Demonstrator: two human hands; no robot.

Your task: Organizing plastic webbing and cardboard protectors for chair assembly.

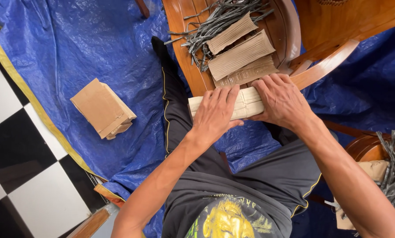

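Head view showed both my hands on a pale, flat bundle of folded paper point(249, 102) that I held across the near edge of a wooden chair seat point(193, 70), just above my lap. My left hand point(215, 115) lay palm down over its left half, fingers spread and curled a little over the far edge, thumb tucked below. My right hand point(283, 102) covered the right end the same way, closed loosely around it, so each hand gripped one end of the bundle and only the middle strip showed between them. Just beyond my fingers, on the seat, lay three stacks of brown corrugated cardboard strips point(241, 55), and past those a heap of grey strips point(215, 22). Well off to the left of my left hand, a small cardboard box point(102, 108) sat on the blue tarp point(74, 44). I judged the bundle light and a bit springy, firm along its length but apt to fan open or slip sheet from sheet, so holding it pressed flat at both ends seemed the safest grip.
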